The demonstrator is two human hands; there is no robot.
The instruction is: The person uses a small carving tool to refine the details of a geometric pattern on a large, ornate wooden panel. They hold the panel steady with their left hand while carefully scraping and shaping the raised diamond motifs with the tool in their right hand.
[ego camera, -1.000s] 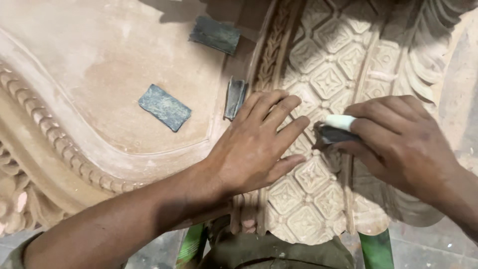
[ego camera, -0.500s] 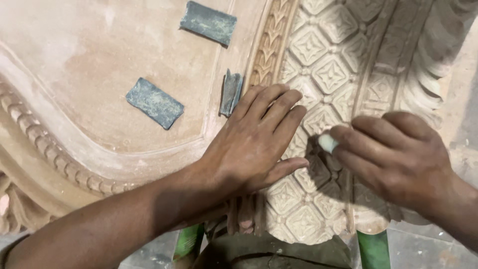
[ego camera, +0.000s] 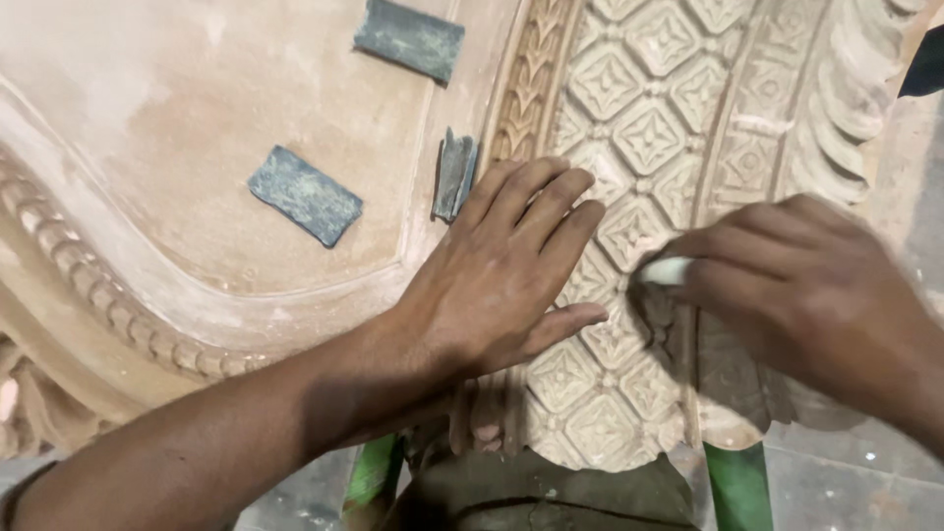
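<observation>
The left hand [ego camera: 501,270] lies flat, fingers spread and gripping nothing, on the carved panel [ego camera: 649,128]. The right hand [ego camera: 806,295], blurred, pinches a small pale piece [ego camera: 667,270] in curled fingers, pressed to the diamond carving beside the left thumb.

The carved panel [ego camera: 649,128] is pale sandy pink with a diamond lattice and leaf borders, the three flat pieces [ego camera: 303,195] grey-green, and the stand legs [ego camera: 737,487] apparently green.
</observation>
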